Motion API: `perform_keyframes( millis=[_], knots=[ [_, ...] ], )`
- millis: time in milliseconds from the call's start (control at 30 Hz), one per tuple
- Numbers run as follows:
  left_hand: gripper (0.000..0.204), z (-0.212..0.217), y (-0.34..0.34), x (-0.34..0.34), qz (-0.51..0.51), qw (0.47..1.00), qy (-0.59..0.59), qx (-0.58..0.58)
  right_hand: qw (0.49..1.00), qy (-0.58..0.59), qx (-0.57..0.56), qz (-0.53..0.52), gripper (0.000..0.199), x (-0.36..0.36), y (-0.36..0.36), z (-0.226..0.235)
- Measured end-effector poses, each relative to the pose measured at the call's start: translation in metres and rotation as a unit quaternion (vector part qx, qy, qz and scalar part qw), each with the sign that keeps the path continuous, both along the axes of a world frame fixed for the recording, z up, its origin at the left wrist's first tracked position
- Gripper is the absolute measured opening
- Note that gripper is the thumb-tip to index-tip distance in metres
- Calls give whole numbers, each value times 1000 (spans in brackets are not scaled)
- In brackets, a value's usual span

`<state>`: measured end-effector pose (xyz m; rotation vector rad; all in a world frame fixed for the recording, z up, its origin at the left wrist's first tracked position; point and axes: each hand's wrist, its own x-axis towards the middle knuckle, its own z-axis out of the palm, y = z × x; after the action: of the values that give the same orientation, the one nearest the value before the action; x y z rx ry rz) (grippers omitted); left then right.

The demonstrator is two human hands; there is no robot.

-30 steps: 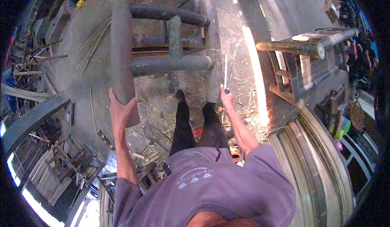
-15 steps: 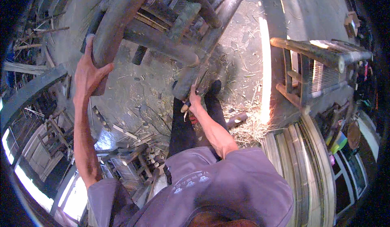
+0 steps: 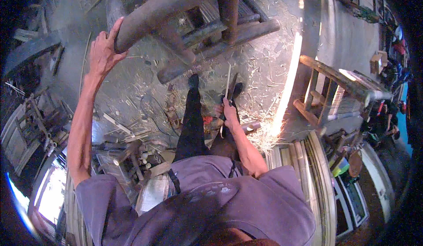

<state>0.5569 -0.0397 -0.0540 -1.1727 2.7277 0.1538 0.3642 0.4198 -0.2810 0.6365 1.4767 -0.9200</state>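
A large dark chair frame of thick bamboo poles (image 3: 176, 3) fills the upper middle, tilted on the floor. My left hand (image 3: 105, 52) is closed around the near left end of its thick curved pole, thumb toward the lower edge. Lower right of the frame, apart from it, my right hand (image 3: 228, 110) is closed in front of my right leg. From it a knife with a dark blade (image 3: 233, 84) and a thin pale bamboo strip (image 3: 228, 81) point away from me. The fingers hide the knife's handle.
Another bamboo chair (image 3: 335, 87) with a slatted seat stands at the right. Shavings (image 3: 264, 136) lie heaped by my right foot. Long split bamboo strips (image 3: 308, 166) are stacked at the lower right, and cut bamboo pieces (image 3: 143, 158) lie at the lower left.
The chair frame has turned and shifted, its lower pole swinging away from my right hand. My right hand has moved right, off that pole. My left hand has kept its hold on the frame.
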Motion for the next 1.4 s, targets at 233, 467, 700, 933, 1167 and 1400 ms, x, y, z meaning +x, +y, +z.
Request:
perform_keyframes(
  millis=[233, 467, 700, 933, 1167, 1400],
  knots=[
    [115, -49, 23, 54, -15, 999, 24, -20, 995, 61, 40, 61, 32, 13, 21, 10],
    [116, -76, 58, 65, 5, 1000, 9, -3, 998, 5, 63, 18, 30, 41, 19, 29],
    [113, -136, 82, 109, -13, 999, 13, -26, 995, 44, 82, 31, 31, 76, 43, 26],
    [113, -217, 163, 149, 36, 999, -13, -3, 997, 51, 46, 42, 27, 100, 80, 41],
    [108, -211, 176, 146, 50, 999, 1, -22, 870, 214, 82, 436, 35, 75, 133, 70],
    [51, -149, 298, 111, 124, 978, 107, 133, 779, 244, 70, 574, 63, 57, 181, 119]
  ],
)
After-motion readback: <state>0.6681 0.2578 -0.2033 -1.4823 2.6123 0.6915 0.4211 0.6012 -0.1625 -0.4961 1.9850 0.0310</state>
